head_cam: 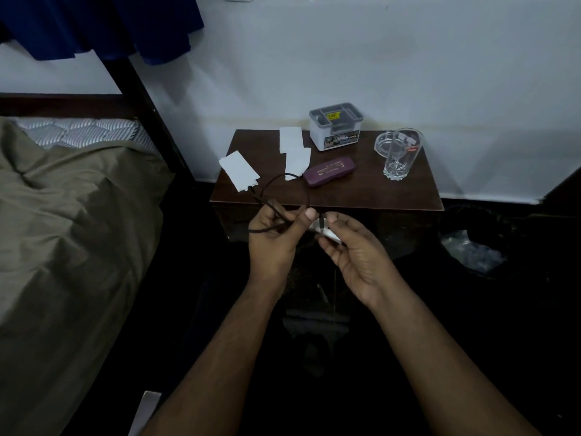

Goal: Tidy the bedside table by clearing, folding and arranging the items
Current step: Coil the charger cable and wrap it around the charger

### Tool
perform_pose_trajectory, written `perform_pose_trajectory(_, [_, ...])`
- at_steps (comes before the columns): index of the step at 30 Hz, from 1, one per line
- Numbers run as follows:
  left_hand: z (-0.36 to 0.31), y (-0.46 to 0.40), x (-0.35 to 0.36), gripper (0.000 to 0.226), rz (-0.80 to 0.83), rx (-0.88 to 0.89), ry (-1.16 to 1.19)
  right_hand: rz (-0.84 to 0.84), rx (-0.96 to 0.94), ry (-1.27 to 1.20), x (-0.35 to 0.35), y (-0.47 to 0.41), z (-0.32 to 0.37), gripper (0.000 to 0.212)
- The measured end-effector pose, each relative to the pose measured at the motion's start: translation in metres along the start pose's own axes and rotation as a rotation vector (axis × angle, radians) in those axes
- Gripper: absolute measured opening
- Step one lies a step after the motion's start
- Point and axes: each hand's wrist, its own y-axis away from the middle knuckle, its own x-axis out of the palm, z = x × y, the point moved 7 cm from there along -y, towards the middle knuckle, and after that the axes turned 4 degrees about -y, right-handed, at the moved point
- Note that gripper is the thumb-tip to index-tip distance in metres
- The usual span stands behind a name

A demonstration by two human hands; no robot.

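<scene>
Left hand grip closed on cable | right hand pinching charger

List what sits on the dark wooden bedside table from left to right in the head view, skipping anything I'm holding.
White paper slip at the left edge → two overlapping white paper slips → maroon glasses case → clear faceted drinking glass. The grey-lidded plastic box and the glass ashtray overlap others, so they are omitted.

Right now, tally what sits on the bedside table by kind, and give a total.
White paper pieces: 3
Plastic storage box: 1
Purple glasses case: 1
Drinking glass: 1
Glass ashtray: 1
Total: 7
The black cable is in hand, not counted.
</scene>
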Motion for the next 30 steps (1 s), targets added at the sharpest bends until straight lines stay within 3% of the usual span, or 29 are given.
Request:
perform_pose_trajectory(6, [0.004, 0.002, 0.010, 0.028, 0.085, -0.009, 0.042, 0.065, 0.056, -0.118, 0.008, -0.001, -0.008, 0.048])
perform_pose_trajectory(12, [0.003, -0.002, 0.009, 0.038, 0.133, 0.003, 0.004, -0.032, 0.018, -0.262, 0.000, -0.003, 0.001, 0.022])
perform_pose_trajectory(16, [0.008, -0.003, 0.008, 0.022, 0.141, 0.034, -0.054, -0.048, 0.004, -0.244, -0.002, -0.002, 0.006, 0.009])
perform_pose_trajectory(18, [0.010, -0.002, 0.009, 0.019, 0.145, 0.047, -0.097, -0.060, -0.020, -0.240, -0.003, -0.003, 0.005, 0.015])
perform_pose_trajectory(20, [0.011, -0.003, 0.007, 0.018, 0.146, 0.049, -0.148, -0.075, -0.090, -0.158, -0.007, -0.006, 0.010, 0.023])
perform_pose_trajectory(25, [0.011, -0.008, 0.005, 0.021, 0.220, 0.020, -0.281, -0.032, -0.294, 0.313, -0.013, -0.006, 0.039, 0.029])
perform_pose_trajectory(30, [0.015, -0.011, -0.009, 0.021, 0.093, -0.068, -0.234, 0.027, -0.263, 0.507, -0.016, -0.007, 0.045, 0.031])
